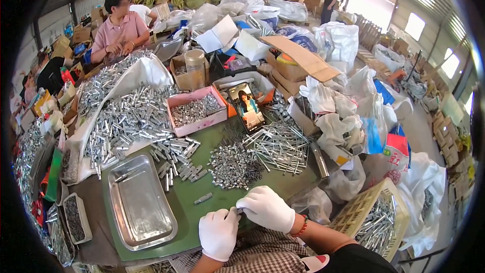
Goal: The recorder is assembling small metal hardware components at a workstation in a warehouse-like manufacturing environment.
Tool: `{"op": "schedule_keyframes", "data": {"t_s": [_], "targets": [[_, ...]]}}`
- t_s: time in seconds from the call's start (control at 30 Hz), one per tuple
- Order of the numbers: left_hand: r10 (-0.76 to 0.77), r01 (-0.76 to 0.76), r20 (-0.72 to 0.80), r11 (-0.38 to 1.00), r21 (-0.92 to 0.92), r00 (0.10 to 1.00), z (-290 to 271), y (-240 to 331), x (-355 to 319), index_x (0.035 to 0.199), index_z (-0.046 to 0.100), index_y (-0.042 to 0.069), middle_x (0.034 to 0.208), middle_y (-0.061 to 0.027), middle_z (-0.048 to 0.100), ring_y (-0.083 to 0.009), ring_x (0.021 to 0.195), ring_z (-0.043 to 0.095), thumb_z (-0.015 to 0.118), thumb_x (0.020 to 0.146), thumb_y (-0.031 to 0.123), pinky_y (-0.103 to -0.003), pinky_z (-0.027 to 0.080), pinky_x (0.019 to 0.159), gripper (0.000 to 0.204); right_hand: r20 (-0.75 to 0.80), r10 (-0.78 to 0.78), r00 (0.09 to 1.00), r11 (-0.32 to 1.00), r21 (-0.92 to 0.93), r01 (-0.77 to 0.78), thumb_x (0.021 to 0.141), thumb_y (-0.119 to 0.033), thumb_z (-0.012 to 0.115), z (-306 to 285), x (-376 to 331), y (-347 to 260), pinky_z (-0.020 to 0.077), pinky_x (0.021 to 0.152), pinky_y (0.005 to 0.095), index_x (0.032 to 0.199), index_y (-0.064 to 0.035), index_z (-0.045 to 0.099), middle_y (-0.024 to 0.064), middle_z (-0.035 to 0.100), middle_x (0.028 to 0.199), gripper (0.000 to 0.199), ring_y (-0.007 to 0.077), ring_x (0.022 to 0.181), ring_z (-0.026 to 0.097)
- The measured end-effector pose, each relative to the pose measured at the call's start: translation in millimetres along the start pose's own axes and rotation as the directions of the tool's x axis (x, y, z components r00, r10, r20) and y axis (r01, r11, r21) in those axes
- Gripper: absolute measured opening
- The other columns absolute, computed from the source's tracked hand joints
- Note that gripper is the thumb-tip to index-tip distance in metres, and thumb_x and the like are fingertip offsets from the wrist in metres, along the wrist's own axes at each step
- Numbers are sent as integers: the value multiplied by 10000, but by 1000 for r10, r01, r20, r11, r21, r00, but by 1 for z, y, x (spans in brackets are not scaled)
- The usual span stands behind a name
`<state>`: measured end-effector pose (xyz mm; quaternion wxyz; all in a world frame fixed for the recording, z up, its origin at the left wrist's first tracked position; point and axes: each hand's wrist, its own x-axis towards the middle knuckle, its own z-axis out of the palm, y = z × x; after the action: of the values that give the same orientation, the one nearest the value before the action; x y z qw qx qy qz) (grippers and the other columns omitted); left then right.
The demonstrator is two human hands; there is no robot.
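Observation:
Both my hands wear white gloves and meet at the near edge of a green mat (194,212). My left hand (218,232) and my right hand (265,208) pinch a small metal part (239,211) between their fingertips; most of it is hidden. One loose metal sleeve (203,198) lies just beyond my left hand. Farther out sit a heap of small nuts (233,164), a pile of long bolts (280,146) and a cluster of metal sleeves (177,159).
An empty steel tray (140,203) lies left of my hands. A pink box of small parts (196,109), a propped phone (246,106), a big sleeve pile on white sacking (126,116), a yellow crate (376,217) at right. A person in pink (121,28) sits across the table.

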<state>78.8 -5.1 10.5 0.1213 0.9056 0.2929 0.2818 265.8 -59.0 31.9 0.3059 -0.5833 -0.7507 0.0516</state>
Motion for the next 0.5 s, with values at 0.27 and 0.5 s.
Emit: {"op": "schedule_keyframes", "data": {"t_s": [0.27, 0.5], "targets": [[49, -52, 43, 996, 69, 998, 0, -2, -1, 986, 663, 121, 791, -19, 532, -252, 710, 567, 717, 834, 185, -419, 425, 618, 173, 165, -58, 985, 986, -143, 82, 806, -114, 659, -4, 5, -5, 503, 777, 383, 912, -115, 627, 39, 640, 834, 111, 246, 859, 634], [39, -39, -30, 999, 20, 999, -2, 2, -8, 897, 650, 109, 844, -48, 566, -300, 755, 569, 747, 821, 140, -446, 421, 668, 127, 293, -71, 953, 944, -289, 159, 833, -138, 630, -6, 5, -20, 500, 804, 355, 927, -117, 597, 17, 603, 821, 102, 212, 846, 620]]}}
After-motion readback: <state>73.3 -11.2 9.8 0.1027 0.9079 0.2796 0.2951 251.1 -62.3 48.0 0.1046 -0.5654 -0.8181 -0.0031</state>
